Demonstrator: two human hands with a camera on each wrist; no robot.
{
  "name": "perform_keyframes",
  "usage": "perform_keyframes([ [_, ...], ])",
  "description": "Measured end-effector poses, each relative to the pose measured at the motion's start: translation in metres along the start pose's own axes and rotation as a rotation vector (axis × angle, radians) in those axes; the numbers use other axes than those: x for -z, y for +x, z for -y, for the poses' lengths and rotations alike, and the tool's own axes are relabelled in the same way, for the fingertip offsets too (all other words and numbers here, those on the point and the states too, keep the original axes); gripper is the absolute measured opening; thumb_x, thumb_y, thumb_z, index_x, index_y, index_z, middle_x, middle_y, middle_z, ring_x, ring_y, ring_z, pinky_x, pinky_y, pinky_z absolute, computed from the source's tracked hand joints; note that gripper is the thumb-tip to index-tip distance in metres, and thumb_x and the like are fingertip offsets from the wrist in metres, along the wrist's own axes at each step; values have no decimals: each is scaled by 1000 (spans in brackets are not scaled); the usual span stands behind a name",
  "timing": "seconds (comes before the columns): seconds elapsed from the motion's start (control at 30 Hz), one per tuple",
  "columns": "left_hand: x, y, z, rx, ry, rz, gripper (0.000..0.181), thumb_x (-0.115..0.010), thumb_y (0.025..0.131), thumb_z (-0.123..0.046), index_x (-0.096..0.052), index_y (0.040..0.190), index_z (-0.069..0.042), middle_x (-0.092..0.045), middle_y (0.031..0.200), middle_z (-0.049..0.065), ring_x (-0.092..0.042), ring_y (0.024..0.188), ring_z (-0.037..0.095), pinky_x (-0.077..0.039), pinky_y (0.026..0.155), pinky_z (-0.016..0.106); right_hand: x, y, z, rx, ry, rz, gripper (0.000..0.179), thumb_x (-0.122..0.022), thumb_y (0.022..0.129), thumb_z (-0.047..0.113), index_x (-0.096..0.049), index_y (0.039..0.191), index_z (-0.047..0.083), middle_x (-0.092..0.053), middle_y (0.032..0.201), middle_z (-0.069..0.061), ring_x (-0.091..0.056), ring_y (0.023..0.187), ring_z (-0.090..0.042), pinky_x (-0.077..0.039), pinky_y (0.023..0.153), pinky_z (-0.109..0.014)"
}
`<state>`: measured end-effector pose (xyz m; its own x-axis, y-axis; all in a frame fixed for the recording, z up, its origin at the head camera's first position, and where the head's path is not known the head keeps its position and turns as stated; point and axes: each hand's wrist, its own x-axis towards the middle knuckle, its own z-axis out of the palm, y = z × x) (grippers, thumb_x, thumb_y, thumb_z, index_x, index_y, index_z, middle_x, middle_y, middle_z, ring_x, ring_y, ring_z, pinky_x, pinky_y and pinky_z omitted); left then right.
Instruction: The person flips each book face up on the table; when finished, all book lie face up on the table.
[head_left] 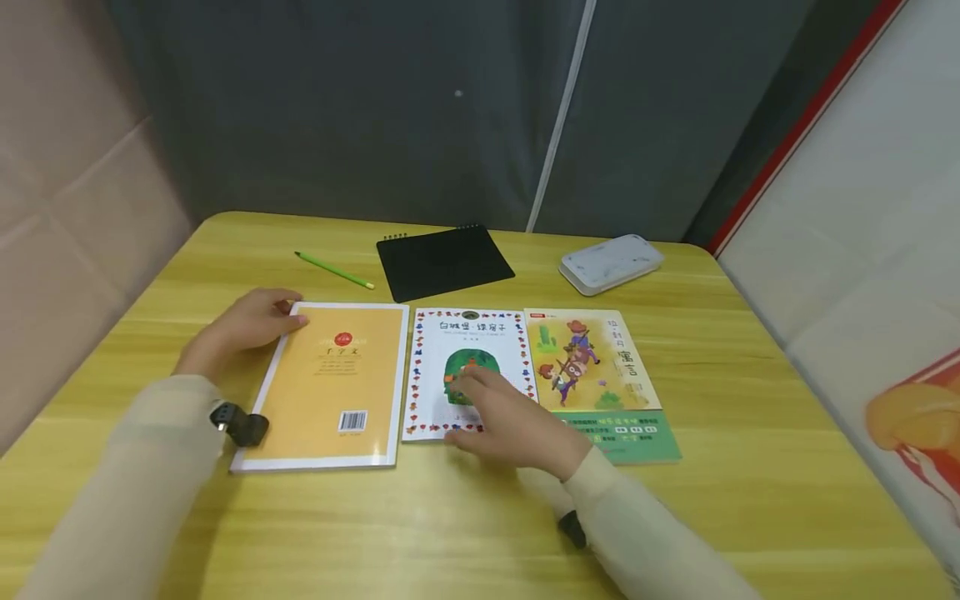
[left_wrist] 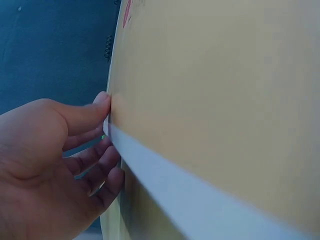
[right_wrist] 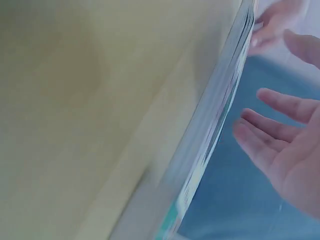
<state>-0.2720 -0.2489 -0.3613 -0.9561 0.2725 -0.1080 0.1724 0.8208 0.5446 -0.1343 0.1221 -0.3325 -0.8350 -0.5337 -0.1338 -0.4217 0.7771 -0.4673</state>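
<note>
My left hand (head_left: 258, 318) is at the upper left corner of a yellow book (head_left: 330, 358) with a white border and a barcode. In the left wrist view, the thumb of this hand (left_wrist: 45, 155) lies on the book's edge and the other fingers curl beside it, pinching the corner. Over the white picture book (head_left: 431, 417) in the middle, my right hand (head_left: 517, 425) hovers with loosely spread fingers, covering its lower right part. The right wrist view shows that hand (right_wrist: 295, 150) holding nothing, apart from the book edges.
Right of the white book lies a yellow-and-green storybook (head_left: 637, 437). Behind the row are a green pencil (head_left: 333, 270), a black spiral notebook (head_left: 446, 262) and a pale pencil case (head_left: 611, 262). A dark curtain (head_left: 337, 108) hangs behind the wooden table (head_left: 750, 400).
</note>
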Motion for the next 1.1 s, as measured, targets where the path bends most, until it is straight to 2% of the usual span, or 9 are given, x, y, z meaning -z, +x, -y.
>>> perform_keyframes([
  [0.13,-3,4,-4,-14,20,-15,50,-56,101,-16,-44,136,18,-50,128,41,-53,116,52,-44,97,61,-9,16,20,46,29,63,72,-70,90,44,-43,147,7,-34,156,-11,-33,143,-25,-34,115,-38],
  [0.3,-4,6,-13,28,10,-20,48,-54,100,-12,-42,134,21,-49,124,41,-54,108,46,-45,94,59,-23,28,38,45,-98,124,89,-72,85,56,-37,151,8,-26,160,-10,-27,146,-26,-29,118,-39],
  [0.5,-6,7,-12,94,-47,-67,46,-60,98,-14,-45,129,17,-53,116,34,-56,96,38,-50,81,45,-32,34,44,74,-275,125,77,-68,85,60,-47,145,16,-35,153,-6,-30,142,-24,-27,119,-47],
  [0.67,-4,4,-12,131,-159,-103,48,-63,95,-14,-44,131,13,-51,122,32,-56,99,37,-51,80,39,-33,35,43,90,-327,103,70,-69,87,56,-50,142,18,-40,150,-5,-35,140,-23,-31,117,-44],
  [0.83,5,0,-13,133,-304,-115,48,-63,96,-14,-43,134,8,-48,128,27,-56,94,28,-50,73,28,-33,36,42,76,-327,102,81,-69,85,60,-44,145,12,-39,152,-6,-35,140,-23,-31,117,-42],
  [0.97,11,-3,-14,129,-400,-115,46,-65,96,-16,-44,133,3,-49,124,18,-54,90,16,-48,73,24,-34,37,42,50,-322,110,93,-68,83,64,-36,149,5,-36,155,-9,-33,143,-23,-28,118,-40],
  [1.1,15,-6,-15,115,-515,-128,44,-68,94,-14,-46,128,1,-53,111,2,-56,83,7,-50,74,21,-35,37,41,39,-325,112,98,-68,82,66,-35,150,3,-34,157,-10,-32,144,-24,-29,118,-41],
])
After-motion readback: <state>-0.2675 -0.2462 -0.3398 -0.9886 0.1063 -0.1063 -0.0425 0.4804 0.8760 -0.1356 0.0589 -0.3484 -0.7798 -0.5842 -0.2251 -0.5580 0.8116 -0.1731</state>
